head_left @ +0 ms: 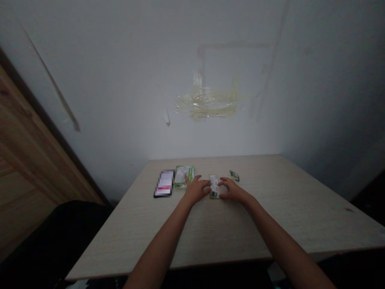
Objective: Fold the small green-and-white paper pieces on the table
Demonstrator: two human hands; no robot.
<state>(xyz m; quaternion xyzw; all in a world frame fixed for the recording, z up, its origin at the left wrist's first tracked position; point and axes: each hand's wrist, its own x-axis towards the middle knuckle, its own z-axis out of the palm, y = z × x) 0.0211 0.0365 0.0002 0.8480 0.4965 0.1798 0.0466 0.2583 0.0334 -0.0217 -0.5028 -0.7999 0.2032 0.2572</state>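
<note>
A flat, narrow green-and-white printed packet lies on the table between my two hands. My left hand holds its left edge with thumb and forefinger, the other fingers spread out to the left. At the right edge, the curled fingers and thumb of my right hand grip the same packet. Beyond my left fingers is a pile of similar green-and-white printed packets, partly covered by that hand. A small crumpled green-and-dark piece rests just behind my right hand.
A phone with a lit, blurred screen lies left of the pile. The pale wooden table meets a grey wall with clear tape stuck on it. A wooden door or panel and a dark object are at the left.
</note>
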